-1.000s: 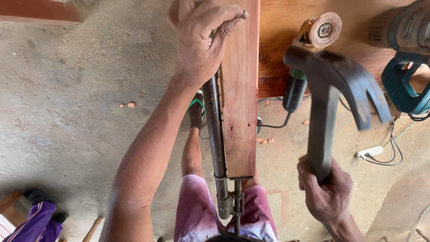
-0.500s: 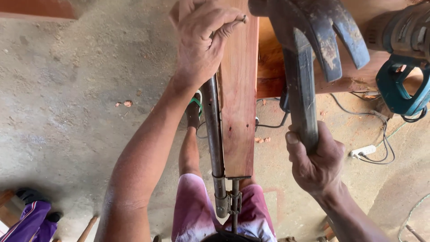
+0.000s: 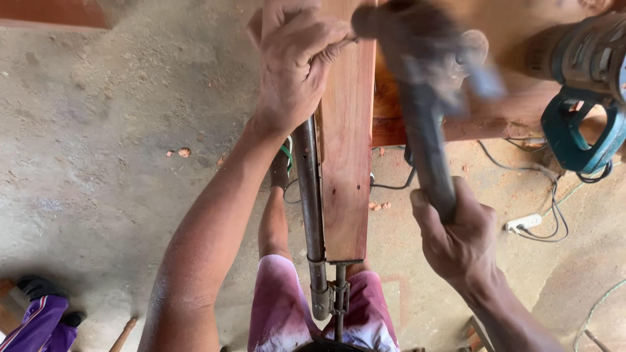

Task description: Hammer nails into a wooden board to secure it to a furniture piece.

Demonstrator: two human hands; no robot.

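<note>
Head view: since the frame a second back I see the claw hammer (image 3: pixel 424 85) has swung from low right, up and over, and is now motion-blurred just beside the nail at the plank's (image 3: pixel 347 150) far end, so a strike looks underway. Right hand (image 3: pixel 460 238) is fisted low on the handle, wrist cocked. Left hand (image 3: pixel 297 65) is closed at the plank's top edge, pinching the nail; pipe clamp (image 3: pixel 312 208) runs alongside.

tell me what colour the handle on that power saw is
Teal, on the power saw handle at the right edge of the head view.
</note>
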